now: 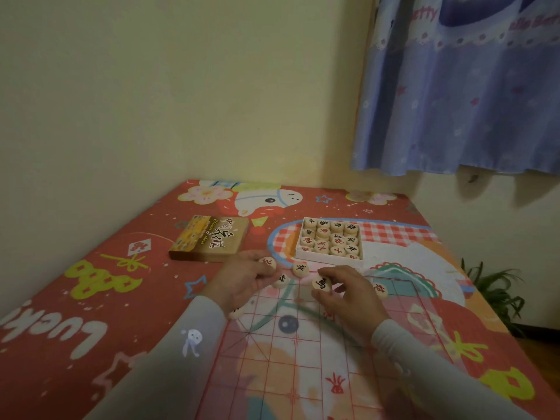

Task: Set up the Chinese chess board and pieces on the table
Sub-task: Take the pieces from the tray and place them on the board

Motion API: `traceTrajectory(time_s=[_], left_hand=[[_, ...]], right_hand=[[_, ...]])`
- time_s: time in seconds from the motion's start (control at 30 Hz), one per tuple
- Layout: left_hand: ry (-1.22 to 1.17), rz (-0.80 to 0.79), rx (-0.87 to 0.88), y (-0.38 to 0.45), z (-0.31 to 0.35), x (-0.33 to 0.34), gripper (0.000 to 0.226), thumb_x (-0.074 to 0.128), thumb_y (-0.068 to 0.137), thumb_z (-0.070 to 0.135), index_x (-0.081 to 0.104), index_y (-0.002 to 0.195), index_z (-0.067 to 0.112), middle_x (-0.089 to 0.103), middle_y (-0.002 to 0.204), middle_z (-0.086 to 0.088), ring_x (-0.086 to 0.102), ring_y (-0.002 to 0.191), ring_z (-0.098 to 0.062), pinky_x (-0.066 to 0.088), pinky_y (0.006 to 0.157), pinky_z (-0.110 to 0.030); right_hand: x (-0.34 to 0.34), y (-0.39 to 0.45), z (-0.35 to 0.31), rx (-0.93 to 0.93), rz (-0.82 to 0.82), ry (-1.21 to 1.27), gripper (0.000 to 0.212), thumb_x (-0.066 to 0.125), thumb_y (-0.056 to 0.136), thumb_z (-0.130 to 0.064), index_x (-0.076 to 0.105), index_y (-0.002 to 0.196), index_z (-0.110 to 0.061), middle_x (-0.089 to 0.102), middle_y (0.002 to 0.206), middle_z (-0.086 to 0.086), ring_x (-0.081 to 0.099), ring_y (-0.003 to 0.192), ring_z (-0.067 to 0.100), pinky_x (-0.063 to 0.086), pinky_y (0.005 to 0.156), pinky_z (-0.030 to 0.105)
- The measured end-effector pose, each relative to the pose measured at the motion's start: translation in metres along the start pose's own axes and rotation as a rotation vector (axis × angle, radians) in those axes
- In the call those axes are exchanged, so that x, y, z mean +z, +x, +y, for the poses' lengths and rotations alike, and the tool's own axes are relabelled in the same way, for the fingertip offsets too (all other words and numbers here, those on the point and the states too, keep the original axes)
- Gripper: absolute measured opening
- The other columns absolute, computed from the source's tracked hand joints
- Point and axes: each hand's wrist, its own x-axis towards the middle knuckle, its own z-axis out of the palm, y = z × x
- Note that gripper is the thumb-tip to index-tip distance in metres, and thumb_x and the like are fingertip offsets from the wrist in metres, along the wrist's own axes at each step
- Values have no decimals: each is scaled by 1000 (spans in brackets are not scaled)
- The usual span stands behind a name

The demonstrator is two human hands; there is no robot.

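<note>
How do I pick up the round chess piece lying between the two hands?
Pinch the piece by its curved rim, thumb on one side and a finger opposite, coming straight down from above. It lies flat, face up on the table cloth, apart from the left hand and right hand.

I count two hands: my left [242,280] pinches one red-marked piece [268,263] and my right [348,295] pinches one black-marked piece [321,283]. Four more pieces lie loose at the far end of the one board [303,359]: [300,269], [280,281], [380,290], and one half hidden under my left wrist [235,313]. One tray [330,239] shows about sixteen pieces in four rows. One lid [209,238]. One tablecloth [91,286].
</note>
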Motion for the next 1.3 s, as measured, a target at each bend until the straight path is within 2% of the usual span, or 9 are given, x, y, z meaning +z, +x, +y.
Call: traceTrajectory(time_s=[0.17, 0.27, 0.43, 0.5, 0.67, 0.83, 0.9, 1.07, 1.3], left_hand=[[150, -85, -48, 14, -26, 21, 41, 62, 79, -18, 57, 119, -7, 59, 119, -25, 66, 101, -32, 58, 83, -34], [305, -140, -43, 16, -40, 43, 39, 69, 81, -6, 60, 118, 0, 61, 115, -17, 66, 99, -28, 57, 86, -33], [786, -154, 136, 15, -67, 78, 37, 78, 77, 22, 66, 112, 21, 68, 98, 3, 65, 86, -13, 55, 78, -26], [901, -171, 199, 15, -79, 89, 38, 78, 76, 24, 66, 111, 20, 67, 100, 3, 65, 85, -12, 54, 74, -23], [1159, -168, 404, 19, -102, 109, 42, 73, 76, 26, 65, 117, 17, 57, 109, 2, 58, 99, -14, 46, 85, -24], [1236, -142, 575, 18, -111, 119, 23, 70, 78, 25, 51, 92, 27, 51, 94, 9, 49, 90, -15, 40, 74, -26], [1323, -107, 595, 19, -115, 120, 20, 67, 80, 29, 48, 87, 26, 52, 91, 8, 47, 91, -17, 42, 77, -31], [1474, -56, 626, 19, -120, 119, 16, 62, 83, 39, 52, 86, 27, 56, 91, 5, 46, 89, -16, 41, 79, -31], [1333, -101, 589, 21, -109, 107, 22, 60, 86, 38, 63, 101, 23, 58, 107, 0, 50, 101, -19, 44, 86, -33]], right_hand=[[-24, -5, 18, 65, 78, -74, 37, 73, 81, -30, 64, 116, -23, 58, 106, -12, 55, 91, -1, 43, 78, 9], [-48, -15, 33, 135, 158, -149, 31, 71, 82, -30, 65, 112, -22, 60, 103, -11, 55, 92, 6, 43, 79, 15], [-83, -33, 59, 223, 244, -227, 32, 74, 79, -23, 68, 109, -14, 61, 102, -2, 55, 97, 17, 44, 86, 27], [-90, -39, 65, 237, 243, -239, 33, 74, 79, -22, 67, 110, -14, 62, 103, 0, 54, 93, 14, 43, 81, 23], [-94, -46, 67, 258, 238, -229, 36, 73, 80, -27, 65, 114, -18, 59, 106, -3, 52, 87, 7, 43, 76, 18], [-93, -51, 68, 253, 223, -226, 38, 72, 81, -32, 64, 116, -21, 55, 104, -9, 53, 88, 4, 42, 76, 14], [-93, -52, 68, 251, 217, -223, 36, 71, 82, -32, 63, 116, -22, 55, 106, -9, 52, 89, 4, 41, 77, 14], [-91, -49, 70, 247, 219, -216, 35, 71, 82, -33, 63, 115, -22, 55, 106, -9, 52, 87, 3, 43, 77, 14], [-73, -34, 58, 196, 187, -190, 33, 70, 82, -38, 65, 112, -23, 61, 106, -8, 56, 88, 6, 51, 79, 26]])
